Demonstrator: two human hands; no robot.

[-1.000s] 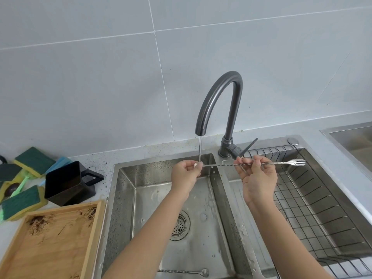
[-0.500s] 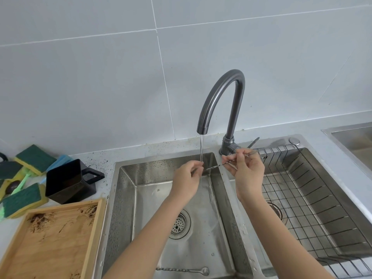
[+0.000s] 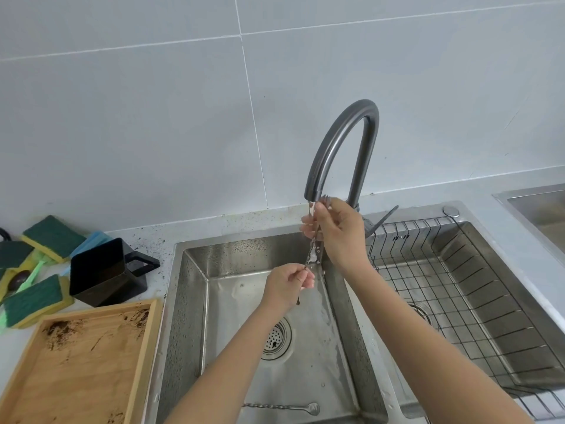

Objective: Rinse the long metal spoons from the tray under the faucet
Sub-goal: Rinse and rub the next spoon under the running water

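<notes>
Under the faucet [image 3: 342, 148], the right hand [image 3: 339, 231] pinches the long spoon's [image 3: 312, 249] top and the left hand [image 3: 287, 283] pinches its lower end, water running along it.

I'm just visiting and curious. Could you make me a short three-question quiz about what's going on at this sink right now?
1. True or false: the spoon held by both hands stands nearly upright under the faucet.
2. Which hand grips the upper end of that spoon? A) left hand B) right hand
3. Fill in: a second spoon lies on the floor of the ____ basin.

Key:
1. True; water runs down along it.
2. B; the left hand pinches the lower end.
3. Left; the right basin holds a wire rack.
</notes>
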